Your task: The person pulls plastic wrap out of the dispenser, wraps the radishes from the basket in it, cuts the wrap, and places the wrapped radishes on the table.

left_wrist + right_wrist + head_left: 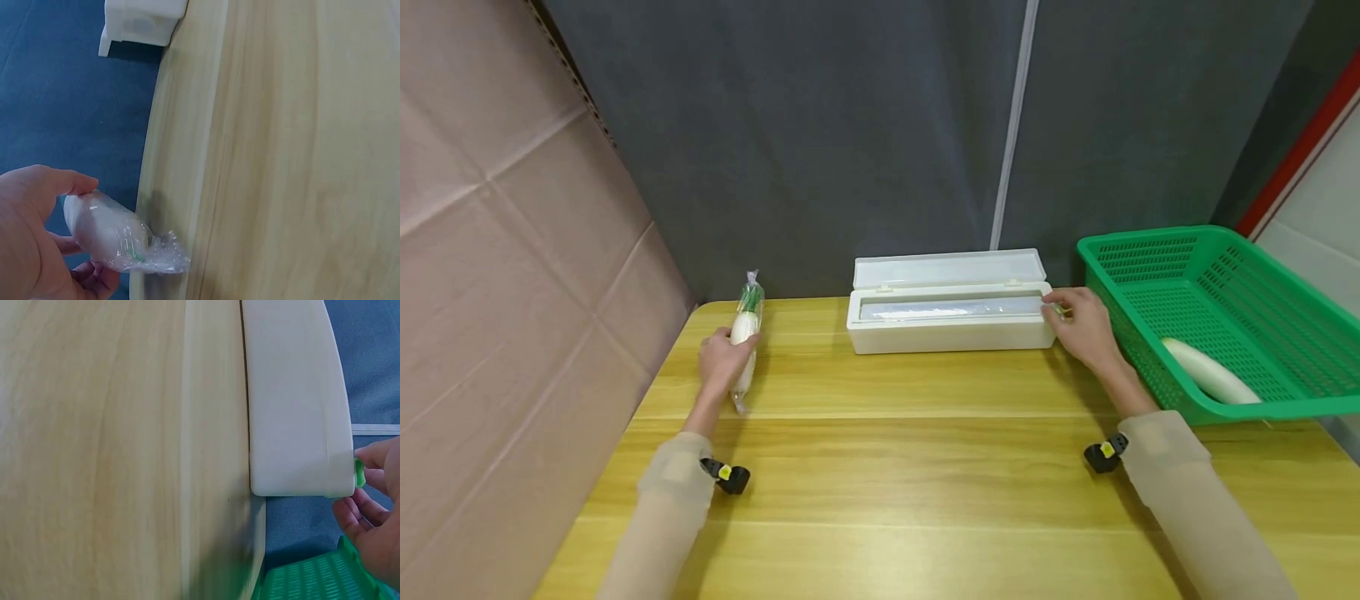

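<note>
My left hand (722,360) grips a white radish (744,327) with green at its top end, wrapped in clear plastic film whose ends are twisted. In the left wrist view, thumb and fingers curl round the wrapped radish (103,228) and the crumpled film tail sticks out to the right. My right hand (1081,327) is at the right end of a white cling film dispenser (951,337), whose lid (947,268) stands raised. Its thumb and fingertips pinch a small green slider (359,473) at the box edge. Film (951,309) shows inside the dispenser.
A green plastic basket (1150,367) stands at the right, with an unwrapped white radish (1212,372) inside. The wooden table (895,483) meets a dark grey curtain (790,150) at the back. A pinkish covered wall (512,292) runs along the left.
</note>
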`<state>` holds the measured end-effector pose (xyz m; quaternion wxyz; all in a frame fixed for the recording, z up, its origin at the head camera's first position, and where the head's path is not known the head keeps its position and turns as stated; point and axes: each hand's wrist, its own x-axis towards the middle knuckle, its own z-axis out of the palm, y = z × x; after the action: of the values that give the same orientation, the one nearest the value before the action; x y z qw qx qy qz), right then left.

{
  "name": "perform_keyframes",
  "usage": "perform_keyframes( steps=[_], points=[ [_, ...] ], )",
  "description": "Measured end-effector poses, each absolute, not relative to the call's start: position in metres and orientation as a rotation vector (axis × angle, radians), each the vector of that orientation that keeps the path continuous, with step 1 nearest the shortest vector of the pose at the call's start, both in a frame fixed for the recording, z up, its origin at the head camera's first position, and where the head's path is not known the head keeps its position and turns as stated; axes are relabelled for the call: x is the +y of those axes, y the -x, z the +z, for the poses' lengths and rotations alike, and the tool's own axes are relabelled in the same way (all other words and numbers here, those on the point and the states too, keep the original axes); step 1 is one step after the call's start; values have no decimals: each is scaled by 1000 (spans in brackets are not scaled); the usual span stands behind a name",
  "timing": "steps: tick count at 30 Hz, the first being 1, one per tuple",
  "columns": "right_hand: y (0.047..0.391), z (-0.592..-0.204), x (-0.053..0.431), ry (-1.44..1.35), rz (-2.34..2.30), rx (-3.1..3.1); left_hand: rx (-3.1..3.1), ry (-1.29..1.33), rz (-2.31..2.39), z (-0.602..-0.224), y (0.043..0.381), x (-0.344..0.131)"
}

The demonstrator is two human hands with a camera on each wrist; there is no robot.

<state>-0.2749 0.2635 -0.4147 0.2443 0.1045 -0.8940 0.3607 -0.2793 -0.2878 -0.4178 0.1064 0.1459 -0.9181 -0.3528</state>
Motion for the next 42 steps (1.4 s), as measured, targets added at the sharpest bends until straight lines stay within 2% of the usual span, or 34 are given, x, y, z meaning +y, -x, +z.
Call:
perform_keyframes(
  steps=[18, 30, 42],
  points=[
    [274, -418, 268, -274, 988, -2445, -2871, -445, -811, -423, 274, -325],
    [274, -417, 267, -277, 981, -2456, -2896, -440, -812, -424, 270, -328],
    [276, -416, 266, -303, 954, -2435, -2790, -321, -882, -425, 275, -326]
  ],
)
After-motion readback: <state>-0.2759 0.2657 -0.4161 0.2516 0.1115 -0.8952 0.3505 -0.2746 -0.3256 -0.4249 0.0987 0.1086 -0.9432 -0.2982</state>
